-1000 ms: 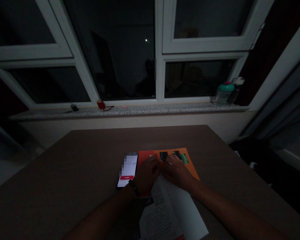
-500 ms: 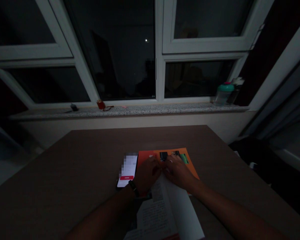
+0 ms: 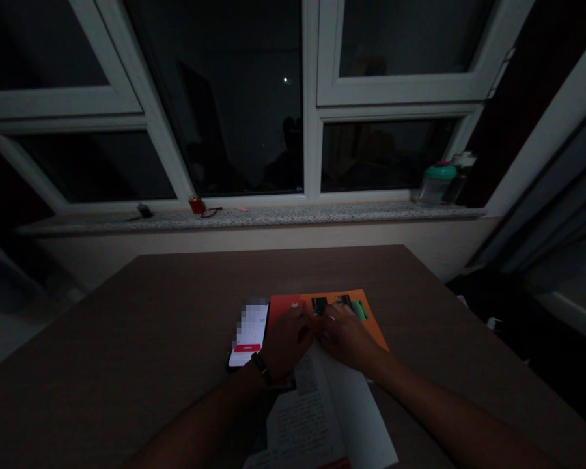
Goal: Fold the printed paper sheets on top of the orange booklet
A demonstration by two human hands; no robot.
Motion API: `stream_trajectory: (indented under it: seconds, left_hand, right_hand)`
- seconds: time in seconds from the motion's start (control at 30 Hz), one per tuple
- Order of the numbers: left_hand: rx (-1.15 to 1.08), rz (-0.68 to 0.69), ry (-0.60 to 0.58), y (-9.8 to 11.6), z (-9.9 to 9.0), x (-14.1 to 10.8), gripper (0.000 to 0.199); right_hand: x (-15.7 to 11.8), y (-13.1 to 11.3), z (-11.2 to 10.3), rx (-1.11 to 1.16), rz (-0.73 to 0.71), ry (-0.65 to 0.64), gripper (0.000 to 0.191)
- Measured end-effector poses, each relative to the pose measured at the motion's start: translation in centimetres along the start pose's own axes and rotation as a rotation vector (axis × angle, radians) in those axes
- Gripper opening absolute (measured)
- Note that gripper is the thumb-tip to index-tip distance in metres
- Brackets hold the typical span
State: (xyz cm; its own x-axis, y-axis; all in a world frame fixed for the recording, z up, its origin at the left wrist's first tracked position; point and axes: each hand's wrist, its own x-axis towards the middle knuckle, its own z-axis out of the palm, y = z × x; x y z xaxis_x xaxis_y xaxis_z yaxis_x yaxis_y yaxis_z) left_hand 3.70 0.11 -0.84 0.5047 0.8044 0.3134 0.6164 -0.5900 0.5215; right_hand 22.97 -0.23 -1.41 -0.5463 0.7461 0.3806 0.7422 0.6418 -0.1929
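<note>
A printed sheet of paper (image 3: 305, 423) with a folded white flap on its right side reaches from my hands down toward the bottom edge of the view. My left hand (image 3: 286, 342), with a dark band at the wrist, is closed on the far end of the sheet. Close beside it, my right hand (image 3: 349, 335) pinches the same end, fingers curled, a ring showing. Both hands are over a red and orange book (image 3: 374, 326) with small pictures on its cover. My fingertips partly hide the end of the paper.
Left of the book lies a phone (image 3: 249, 335) with a lit screen, on the brown table (image 3: 176, 299). On the stone windowsill (image 3: 283, 215) stand a bottle with a teal lid (image 3: 439, 179), a small red jar (image 3: 196, 204) and a small dark object (image 3: 144, 210).
Almost nothing differs. My right fingers have shifted slightly at the end of the paper, while the book and the phone stay put.
</note>
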Motion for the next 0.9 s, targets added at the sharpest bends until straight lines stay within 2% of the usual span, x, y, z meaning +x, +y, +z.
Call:
stream_trajectory:
  seconds: [0.23, 0.4, 0.5, 0.57, 0.73, 0.9]
  left_hand:
    - [0.02, -0.044, 0.053, -0.3, 0.3, 0.0, 0.013]
    - [0.02, -0.065, 0.048, -0.5, 0.1, 0.2, 0.013]
    - [0.038, -0.071, 0.062, -0.7, 0.1, 0.2, 0.012]
    - [0.049, -0.078, 0.076, -0.8, 0.1, 0.1, 0.01]
    - [0.059, -0.077, 0.072, -1.0, 0.2, 0.1, 0.01]
    - [0.044, -0.04, 0.058, -0.9, -0.2, 0.1, 0.013]
  right_hand:
    - [0.0, 0.0, -0.2, -0.019, -0.043, 0.009, 0.011]
    - [-0.1, -0.2, -0.5, 0.037, -0.006, 0.046, 0.01]
    - [-0.3, -0.2, -1.0, 0.099, 0.036, 0.08, 0.027]
    - [-0.6, -0.1, -1.3, 0.113, 0.032, 0.093, 0.031]
    - [-1.2, 0.5, -1.3, 0.173, -0.046, 0.023, 0.024]
    - [-1.1, 1.1, -0.6, 0.156, -0.002, -0.079, 0.021]
